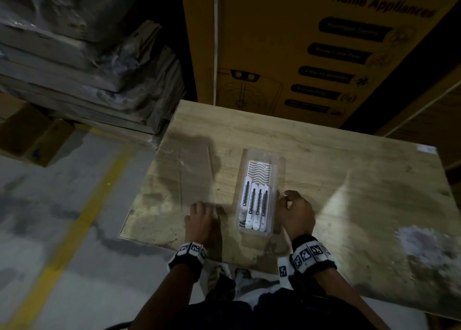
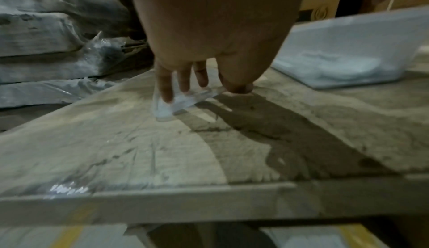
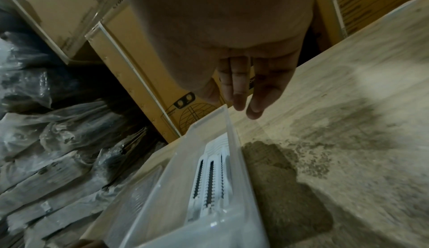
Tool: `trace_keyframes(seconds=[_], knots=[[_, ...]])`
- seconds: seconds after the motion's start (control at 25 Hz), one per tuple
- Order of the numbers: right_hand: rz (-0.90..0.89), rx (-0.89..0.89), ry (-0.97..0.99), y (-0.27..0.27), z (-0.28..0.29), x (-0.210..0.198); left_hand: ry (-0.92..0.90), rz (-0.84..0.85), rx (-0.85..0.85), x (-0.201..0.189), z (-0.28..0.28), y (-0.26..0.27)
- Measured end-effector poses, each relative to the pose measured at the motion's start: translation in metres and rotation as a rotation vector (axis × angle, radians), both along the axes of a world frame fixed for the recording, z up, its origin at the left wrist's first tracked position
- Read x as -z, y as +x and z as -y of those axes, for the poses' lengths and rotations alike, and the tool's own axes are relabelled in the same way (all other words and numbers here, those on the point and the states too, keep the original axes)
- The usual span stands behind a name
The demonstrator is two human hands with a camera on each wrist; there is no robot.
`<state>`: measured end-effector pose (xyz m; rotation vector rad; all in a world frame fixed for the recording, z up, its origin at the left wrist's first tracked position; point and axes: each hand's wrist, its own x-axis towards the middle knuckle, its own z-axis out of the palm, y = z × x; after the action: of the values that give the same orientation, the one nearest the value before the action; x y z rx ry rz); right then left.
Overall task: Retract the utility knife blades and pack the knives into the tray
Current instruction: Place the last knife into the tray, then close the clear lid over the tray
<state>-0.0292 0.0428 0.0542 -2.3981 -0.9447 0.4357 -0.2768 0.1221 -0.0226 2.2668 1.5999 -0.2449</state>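
So, nearest the front edge of the table [image 1: 336, 155], both wrists are wrapped in bands printed with black-and-white square codes. The left hand [image 1: 203, 223] is laid on the near corner of a clear plastic lid [image 1: 197, 175], and in the left wrist view that corner is pinched between fingers [image 2: 166, 86] and thumb. The right hand [image 1: 295, 216] is held just beside the right wall of the tray [image 1: 280, 180], fingers relaxed and nothing gripped. The clear tray is parked around the middle of the table, toward the front edge, and four white utility knives [image 1: 254, 206] with black toothed slider tracks are packed side by side in its near half; whether blades are out can't be told. The tabletop is pale wood grain, heavily smudged. Behind the far edge, a yellow carton [image 1: 287, 42] marked "Home Appliances" can be read; the dark label pills under it are too blurred. Plastic-wrapped stacks [image 1: 82, 62] are piled past the left edge, above a grey floor with a yellow line.
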Motion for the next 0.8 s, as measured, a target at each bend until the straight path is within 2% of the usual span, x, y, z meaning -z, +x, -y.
trace_keyframes(seconds=[0.08, 0.2, 0.28, 0.36, 0.44, 0.52, 0.56, 0.64, 0.72, 0.8], knots=[[-0.035, 0.017, 0.09, 0.004, 0.002, 0.0, 0.099, 0.249, 0.004, -0.016, -0.003, 0.008], [-0.15, 0.005, 0.217, 0.005, 0.002, -0.002, 0.182, 0.697, -0.114, -0.057, -0.011, 0.031], [-0.291, -0.06, 0.258, -0.002, 0.0, -0.005, 0.199, 0.913, -0.14, -0.087, -0.017, 0.046], [-0.515, -0.045, 0.282, -0.011, -0.007, -0.008, 0.203, 1.079, -0.124, -0.11, -0.02, 0.059], [-0.754, 0.104, 0.288, -0.015, -0.017, -0.012, 0.056, 1.305, -0.156, -0.124, -0.016, 0.069], [-0.951, 0.22, 0.319, -0.012, -0.026, -0.019, -0.2, 1.522, -0.283, -0.134, -0.009, 0.076], [-1.018, 0.239, 0.352, -0.008, -0.03, -0.023, -0.33, 1.596, -0.34, -0.137, -0.006, 0.077], [-1.108, 0.257, 0.452, -0.001, -0.036, -0.03, -0.524, 1.639, -0.39, -0.135, 0.0, 0.074], [-1.134, 0.31, 0.556, 0.005, -0.038, -0.033, -0.619, 1.635, -0.407, -0.13, 0.002, 0.068], [-1.112, 0.34, 0.578, 0.01, -0.038, -0.03, -0.63, 1.55, -0.486, -0.123, 0.002, 0.058]])
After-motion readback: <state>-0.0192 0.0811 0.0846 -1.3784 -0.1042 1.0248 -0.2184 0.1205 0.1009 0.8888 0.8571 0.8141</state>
